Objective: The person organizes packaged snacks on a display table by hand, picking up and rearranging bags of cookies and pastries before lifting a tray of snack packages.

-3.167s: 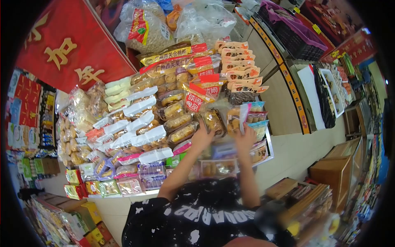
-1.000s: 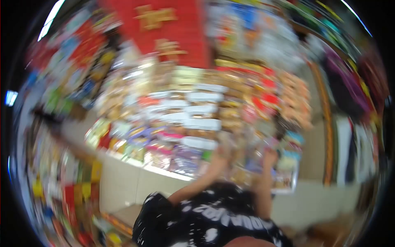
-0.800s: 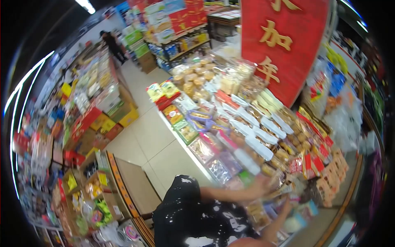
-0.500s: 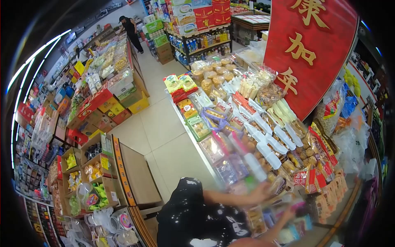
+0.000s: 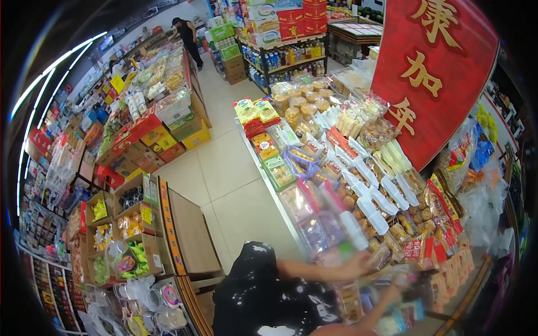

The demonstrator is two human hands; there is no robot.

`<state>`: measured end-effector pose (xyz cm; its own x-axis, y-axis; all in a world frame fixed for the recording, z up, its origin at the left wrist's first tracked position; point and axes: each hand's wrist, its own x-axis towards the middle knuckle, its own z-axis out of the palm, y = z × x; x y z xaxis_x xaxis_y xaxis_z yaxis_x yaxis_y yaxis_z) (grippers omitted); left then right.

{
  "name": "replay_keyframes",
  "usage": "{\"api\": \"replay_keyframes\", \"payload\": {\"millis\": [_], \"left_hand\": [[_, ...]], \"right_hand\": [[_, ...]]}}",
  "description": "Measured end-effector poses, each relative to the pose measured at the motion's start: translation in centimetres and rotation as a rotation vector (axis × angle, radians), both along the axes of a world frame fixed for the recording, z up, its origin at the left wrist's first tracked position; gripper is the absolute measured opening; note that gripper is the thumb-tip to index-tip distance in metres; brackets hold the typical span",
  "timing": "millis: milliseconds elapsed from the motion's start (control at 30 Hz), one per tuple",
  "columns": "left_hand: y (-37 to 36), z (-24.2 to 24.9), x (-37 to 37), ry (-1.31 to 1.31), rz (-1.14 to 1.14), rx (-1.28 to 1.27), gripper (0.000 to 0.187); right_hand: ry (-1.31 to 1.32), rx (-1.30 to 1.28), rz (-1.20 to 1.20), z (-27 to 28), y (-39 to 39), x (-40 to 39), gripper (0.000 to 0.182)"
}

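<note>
My left hand reaches in over the packaged snacks with its fingers stretched out. Its fingertips are right at a clear-wrapped brown snack pack. Lower down, my right hand is smeared by motion over clear-wrapped packs, and I cannot tell whether it grips one. Beside its wrist lies a pack with a light blue edge. Left of it is a pack of brown items. Purple packs and a pink-edged pack line the display's near side. Red-and-white bags stand beyond my hands.
A large red banner rises behind the display. Open cartons of wrapped sweets stand to the left beside a brown board. Pale floor tiles run between the displays. A person in black stands at the far counter.
The view has shifted slightly, so the shelves and banner appear farther right and lower. My right hand has moved slightly among the packs; the pink edge near it no longer shows. My left hand stays nearly in place.
</note>
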<state>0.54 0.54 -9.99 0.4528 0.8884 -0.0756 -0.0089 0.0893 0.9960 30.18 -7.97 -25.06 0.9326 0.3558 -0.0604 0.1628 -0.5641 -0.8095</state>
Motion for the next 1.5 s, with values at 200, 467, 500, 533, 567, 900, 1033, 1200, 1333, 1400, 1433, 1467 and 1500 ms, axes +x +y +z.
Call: {"api": "replay_keyframes", "payload": {"millis": [200, 467, 500, 533, 567, 900, 1033, 1200, 1333, 1400, 1433, 1467, 1500], "left_hand": [[0.9, 4.5, 0.5, 0.086, -0.214, -0.024, 0.051], [0.8, 5.5, 7.7, 0.272, -0.374, 0.373, 0.049], [0.9, 5.6, 8.9, 0.262, -0.398, 0.378, 0.049], [1.0, 5.7, 10.1, 0.272, -0.397, 0.464, 0.049], [1.1, 5.8, 11.3, 0.282, -0.392, 0.548, 0.049], [-1.2, -5.3, 21.0, 0.699, -0.734, 0.817, 0.064], [-0.9, -6.2, 21.1, 0.695, -0.733, 0.774, 0.084], [0.9, -3.1, 21.7, 0.535, -0.756, 0.658, 0.09], [1.6, -3.8, 22.1, 0.362, -0.687, 0.901, 0.091], [1.6, -5.3, 21.4, 0.477, -0.683, 0.887, 0.086], [1.7, -6.0, 21.7, 0.553, -0.773, 0.827, 0.086], [1.9, -6.7, 22.3, 0.624, -0.858, 0.761, 0.087], [2.0, -6.2, 22.3, 0.619, -0.851, 0.767, 0.087]], "right_hand": [[-0.082, -0.215, -0.143, 2.6, -4.1, -1.3, 0.089], [0.299, -0.002, -0.508, 4.7, -5.6, -2.5, 0.089], [0.187, -0.036, -0.565, 4.8, -5.6, -3.3, 0.085], [0.076, -0.072, -0.614, 4.3, -6.0, -3.7, 0.082], [0.092, -0.009, -0.568, 4.0, -6.4, -4.0, 0.076], [0.124, 0.032, -0.441, 4.3, -5.8, -6.7, 0.08], [0.13, 0.045, -0.395, 4.4, -5.3, -6.8, 0.085], [0.226, 0.017, -0.256, -0.3, -3.8, -5.4, 0.078], [0.008, 0.399, -0.065, 6.6, -4.3, -7.0, 0.094], [0.13, 0.082, -0.183, 8.0, -4.9, -7.7, 0.094], [0.122, 0.091, -0.181, 6.8, -5.4, -7.7, 0.094], [0.069, 0.032, -0.236, 5.6, -5.7, -7.3, 0.093], [0.02, -0.027, -0.293, 6.0, -5.6, -7.1, 0.092]]}}
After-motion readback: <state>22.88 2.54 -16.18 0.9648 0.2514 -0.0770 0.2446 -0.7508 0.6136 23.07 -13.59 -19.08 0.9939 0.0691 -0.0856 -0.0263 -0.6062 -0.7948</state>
